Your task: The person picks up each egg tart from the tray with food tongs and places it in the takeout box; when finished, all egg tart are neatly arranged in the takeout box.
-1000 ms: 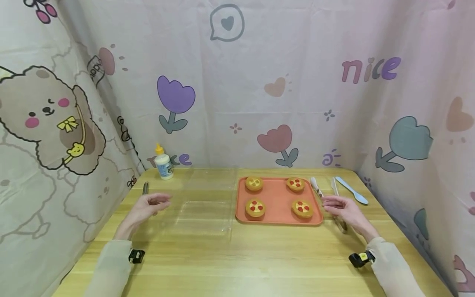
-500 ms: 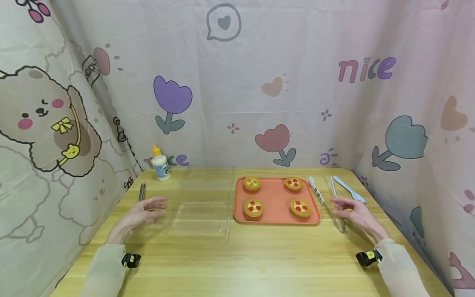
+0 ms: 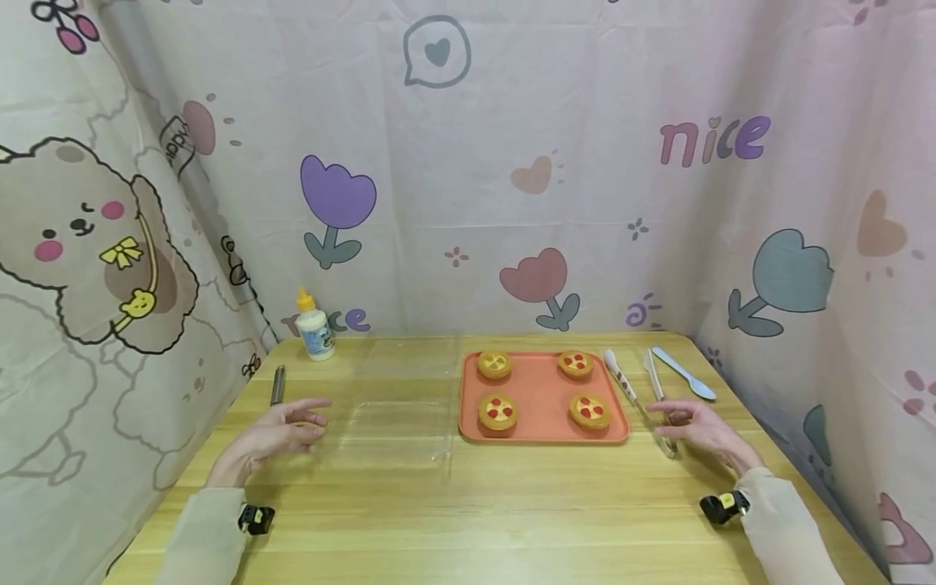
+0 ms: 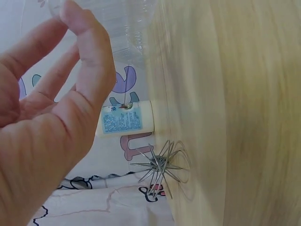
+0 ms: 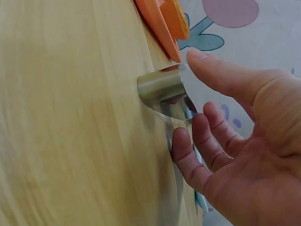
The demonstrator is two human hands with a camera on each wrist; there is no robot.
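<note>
while the right hand hangs low over the table's right side, released, its fingers loosely bent and gripping nothing, the left hand hovers likewise relaxed and unloaded well across the table. the metal tongs lie just beneath and to the left of the right fingertips, so the right hand is by far the nearer. their closed bend points toward the person and their long axis runs away, the two pale-handled arms splayed; in the right wrist view thumb and fingers appear on opposite sides of that bend, though whether skin touches metal i cannot tell. the fingers cover part of one arm.

left of the tongs is the orange tray, bearing four small tarts. between tray and left hand sits a clear plastic box, its edges faint. a pale blue spatula lies beyond the right hand. past the left hand is what seems a wire whisk, only partly visible from the head; farther back stands a yellow-capped bottle, before the printed curtain.
</note>
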